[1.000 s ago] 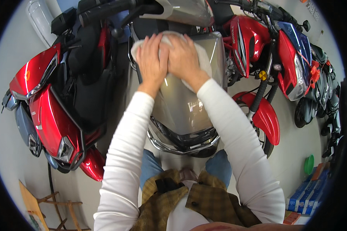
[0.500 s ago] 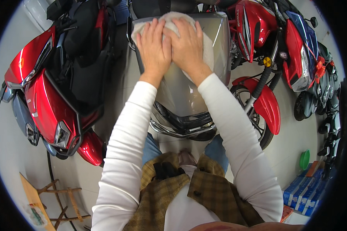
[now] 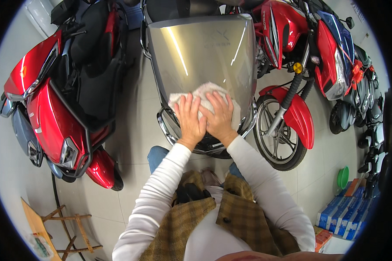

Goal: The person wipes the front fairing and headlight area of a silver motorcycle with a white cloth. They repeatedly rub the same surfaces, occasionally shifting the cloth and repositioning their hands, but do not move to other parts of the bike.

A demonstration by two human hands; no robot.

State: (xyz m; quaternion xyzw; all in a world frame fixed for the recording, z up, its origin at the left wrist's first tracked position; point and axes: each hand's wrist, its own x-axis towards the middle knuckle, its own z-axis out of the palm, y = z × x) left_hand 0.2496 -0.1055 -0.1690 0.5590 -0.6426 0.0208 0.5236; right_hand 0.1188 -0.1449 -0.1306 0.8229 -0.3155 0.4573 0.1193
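A tinted, see-through windshield slopes in front of me, on a vehicle with a chrome bar along its front. My left hand lies flat on a white cloth, fingers stretched forward. Beside it, my right hand presses on the same cloth with its fingers spread. The hands touch or nearly touch at the thumbs. Beneath them, the cloth is bunched against the lower part of the windshield; its middle is hidden. Light streaks reflect off the upper windshield.
A red scooter stands to the left, and a motorcycle with a red front fender close by on the right. More motorcycles line the far right. A wooden stand is at lower left; a green basin and blue boxes at lower right.
Both hands have slid the cloth from the top of the windshield down toward its lower edge, nearer to me. The upper windshield is now uncovered.
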